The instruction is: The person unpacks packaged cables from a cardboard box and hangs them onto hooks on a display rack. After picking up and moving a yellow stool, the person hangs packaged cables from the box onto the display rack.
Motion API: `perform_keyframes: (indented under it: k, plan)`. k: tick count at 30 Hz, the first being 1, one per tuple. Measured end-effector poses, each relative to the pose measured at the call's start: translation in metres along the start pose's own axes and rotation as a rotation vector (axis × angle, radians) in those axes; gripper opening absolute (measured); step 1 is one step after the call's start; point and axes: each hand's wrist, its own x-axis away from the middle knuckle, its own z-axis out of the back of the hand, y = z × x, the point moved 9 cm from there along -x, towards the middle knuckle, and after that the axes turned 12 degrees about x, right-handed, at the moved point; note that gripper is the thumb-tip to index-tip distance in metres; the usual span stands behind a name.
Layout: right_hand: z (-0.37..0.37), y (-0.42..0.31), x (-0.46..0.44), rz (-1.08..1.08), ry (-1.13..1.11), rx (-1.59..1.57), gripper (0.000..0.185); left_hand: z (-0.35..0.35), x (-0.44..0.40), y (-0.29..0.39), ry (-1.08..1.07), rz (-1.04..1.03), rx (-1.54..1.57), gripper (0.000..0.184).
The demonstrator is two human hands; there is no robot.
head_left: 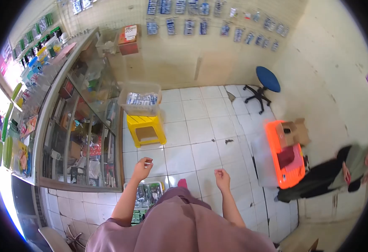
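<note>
My left hand hangs in the air in front of me with loosely bent fingers and nothing in it. Below it, close to my left forearm, a container of packaged items stands on the floor, partly hidden by my clothing. My right hand is held over the tiled floor, its fingers loosely curled and apart, also without anything in it. Further ahead, nearer to my left hand, a yellow plastic stool carries a clear plastic bin with blue-and-white packets inside.
A glass display cabinet runs along the left. To the right stands an orange-rimmed plastic box with an open cardboard box on it. Beyond are a blue swivel chair and wall-hung packets. Another person is at far right.
</note>
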Motion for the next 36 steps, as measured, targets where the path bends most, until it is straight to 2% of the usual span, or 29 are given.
perform_keyframes:
  k: [1,4,10,13,16,20,23,26,29,31,36]
  plan:
    - [-0.012,-0.015,-0.027,0.025,-0.045,0.016,0.013,0.003,-0.016,0.007,0.031,0.06,0.02,0.024]
    - [-0.042,-0.073,-0.123,0.168,-0.098,0.007,0.013,0.007,-0.078,0.003,0.069,0.029,0.056,0.025]
    - [-0.12,-0.198,-0.266,0.358,-0.267,-0.02,0.013,0.03,-0.188,-0.025,0.232,0.146,0.19,0.026]
    - [-0.175,-0.25,-0.323,0.444,-0.38,-0.04,0.014,0.038,-0.241,-0.067,0.335,0.333,0.31,0.029]
    - [-0.244,-0.301,-0.391,0.584,-0.495,0.033,0.015,0.034,-0.3,-0.109,0.406,0.559,0.561,0.045]
    - [-0.34,-0.362,-0.459,0.727,-0.673,0.189,0.023,0.048,-0.367,-0.154,0.728,0.597,0.717,0.067]
    - [-0.4,-0.418,-0.491,0.993,-0.555,0.236,0.033,0.063,-0.395,-0.192,0.953,0.556,0.652,0.074]
    - [-0.465,-0.441,-0.51,1.086,-0.555,0.192,0.039,0.074,-0.407,-0.195,1.057,0.542,0.602,0.074]
    - [-0.542,-0.419,-0.52,0.92,-0.807,0.273,0.042,0.079,-0.411,-0.212,1.112,0.534,0.52,0.069]
    - [-0.556,-0.417,-0.52,0.808,-0.865,0.292,0.042,0.082,-0.411,-0.221,1.128,0.52,0.45,0.064]
    - [-0.549,-0.393,-0.54,0.616,-0.835,0.24,0.041,0.102,-0.437,-0.196,0.998,0.374,0.414,0.061]
